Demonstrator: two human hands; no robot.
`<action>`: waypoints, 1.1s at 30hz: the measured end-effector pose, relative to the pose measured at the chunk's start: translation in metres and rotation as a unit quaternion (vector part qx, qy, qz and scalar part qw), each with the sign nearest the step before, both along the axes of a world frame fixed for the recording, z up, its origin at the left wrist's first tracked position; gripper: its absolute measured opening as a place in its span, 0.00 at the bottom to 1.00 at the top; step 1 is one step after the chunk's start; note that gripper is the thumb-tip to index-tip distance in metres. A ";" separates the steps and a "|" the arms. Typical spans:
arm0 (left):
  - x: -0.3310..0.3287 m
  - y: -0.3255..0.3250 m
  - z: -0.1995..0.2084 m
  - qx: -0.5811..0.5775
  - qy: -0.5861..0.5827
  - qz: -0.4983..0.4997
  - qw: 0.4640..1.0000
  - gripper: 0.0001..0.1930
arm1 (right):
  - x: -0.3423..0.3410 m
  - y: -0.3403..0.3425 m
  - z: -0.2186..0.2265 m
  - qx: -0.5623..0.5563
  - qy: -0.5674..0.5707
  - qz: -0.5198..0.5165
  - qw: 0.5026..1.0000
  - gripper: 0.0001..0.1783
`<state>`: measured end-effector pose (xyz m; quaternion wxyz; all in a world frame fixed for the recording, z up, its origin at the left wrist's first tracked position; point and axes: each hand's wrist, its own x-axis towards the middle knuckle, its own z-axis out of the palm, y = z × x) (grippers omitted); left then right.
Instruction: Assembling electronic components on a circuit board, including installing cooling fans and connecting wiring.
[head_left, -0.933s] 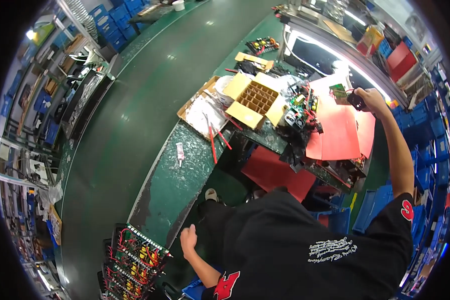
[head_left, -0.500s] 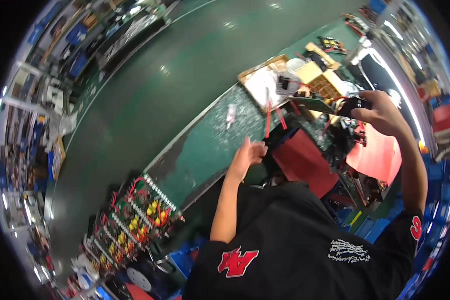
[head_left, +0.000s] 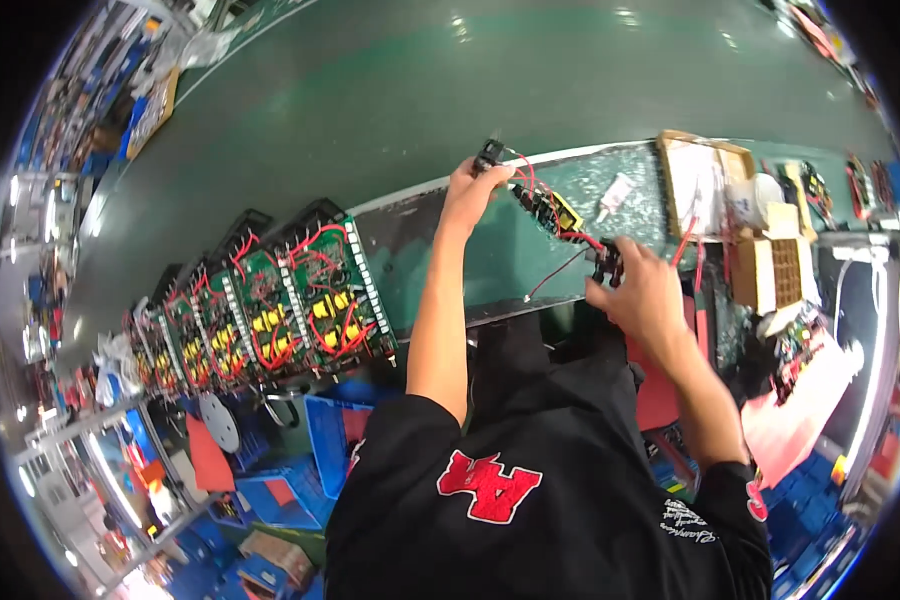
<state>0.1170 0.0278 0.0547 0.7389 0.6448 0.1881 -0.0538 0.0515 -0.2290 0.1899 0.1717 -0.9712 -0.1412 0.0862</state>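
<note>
Above the green tabletop (head_left: 450,250), the left hand (head_left: 473,190) pinches one black end of a red-wired black switch harness (head_left: 550,210); the right hand (head_left: 642,290) fingers close on the other end.

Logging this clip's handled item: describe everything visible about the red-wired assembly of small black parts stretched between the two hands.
The wired assembly of small black parts and red leads hangs slanted above the green bench mat. The left hand pinches a black part at its upper end; the right hand grips another black part at its lower end. A yellow piece sits midway. Thin red wires loop loosely off it. Finer detail is too small to tell.
</note>
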 end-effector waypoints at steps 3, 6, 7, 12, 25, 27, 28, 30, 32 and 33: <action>-0.008 0.007 -0.020 0.064 -0.016 0.011 0.998 0.18 | -0.025 0.012 -0.064 0.002 0.000 -0.027 1.000 0.26; -0.031 0.023 -0.049 0.042 -0.076 -0.028 0.996 0.22 | -0.059 0.021 -0.109 0.033 -0.044 0.022 0.998 0.32; -0.042 0.022 -0.055 0.058 -0.088 -0.013 0.994 0.22 | -0.073 0.021 -0.123 0.025 -0.075 0.038 0.996 0.34; -0.083 0.017 -0.068 0.235 -0.113 -0.012 0.965 0.22 | -0.111 0.016 -0.174 0.012 -0.149 0.032 0.988 0.42; -0.192 -0.040 -0.102 0.316 -0.133 0.113 0.933 0.14 | -0.135 0.010 -0.219 0.142 -0.243 0.080 0.956 0.33; -0.200 -0.058 -0.109 0.426 -0.240 0.103 0.867 0.16 | -0.119 0.004 -0.216 0.286 -0.184 0.052 0.939 0.20; -0.200 -0.066 -0.111 0.429 -0.249 0.110 0.861 0.19 | -0.110 0.004 -0.212 0.328 -0.195 0.011 0.924 0.12; -0.197 -0.082 -0.107 0.421 -0.248 0.128 0.863 0.23 | -0.081 -0.010 -0.212 0.336 -0.101 -0.018 0.936 0.13; -0.193 -0.089 -0.105 0.420 -0.225 0.137 0.868 0.27 | -0.058 -0.011 -0.212 0.354 -0.005 -0.030 0.935 0.13; -0.190 -0.090 -0.104 0.449 -0.217 0.135 0.856 0.29 | -0.050 -0.009 -0.213 0.415 0.093 -0.039 0.904 0.13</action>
